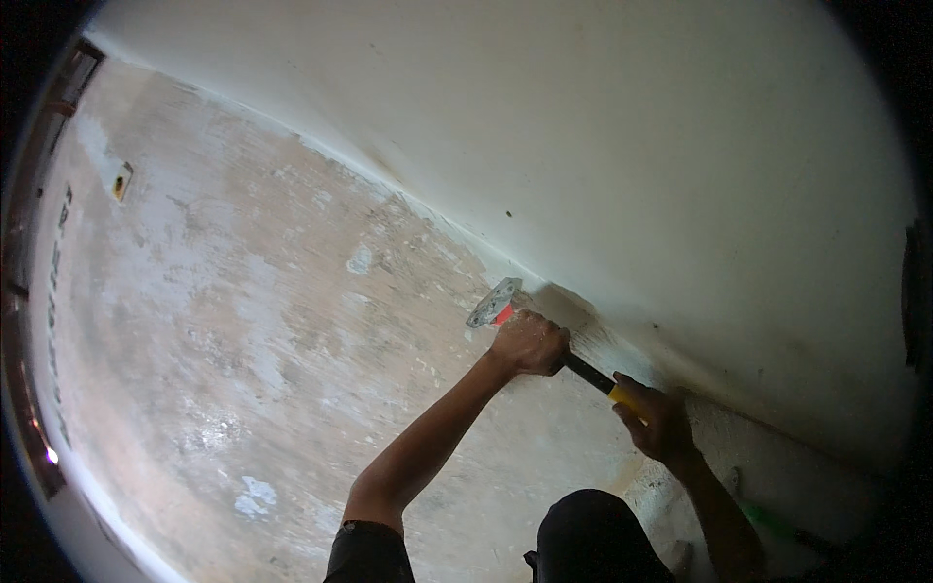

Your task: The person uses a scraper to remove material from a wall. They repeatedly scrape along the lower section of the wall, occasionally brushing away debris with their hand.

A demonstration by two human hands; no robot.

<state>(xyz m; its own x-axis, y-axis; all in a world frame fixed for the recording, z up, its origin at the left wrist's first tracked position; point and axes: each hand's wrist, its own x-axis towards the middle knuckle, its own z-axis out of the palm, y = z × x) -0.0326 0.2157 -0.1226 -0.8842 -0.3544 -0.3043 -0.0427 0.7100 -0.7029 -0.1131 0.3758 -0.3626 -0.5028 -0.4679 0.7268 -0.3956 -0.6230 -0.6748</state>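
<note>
My left hand (531,342) grips a long-handled scraper near its head, just behind the red part. Its grey, smeared metal blade (493,303) lies at the patchy, scraped plaster surface (291,306), close to the corner seam. Farther back, my right hand (662,424) holds the yellow section of the black-and-yellow handle (589,372). The blade's contact edge is too small to make out. Pale paint patches (256,497) and streaks remain on the plaster.
A smooth white surface (619,160) meets the plaster along a slanting seam. A small box with a yellowish hole (122,182) sits at upper left. A green-handled object (773,519) shows dimly at lower right. A dark cap (594,539) fills the bottom middle.
</note>
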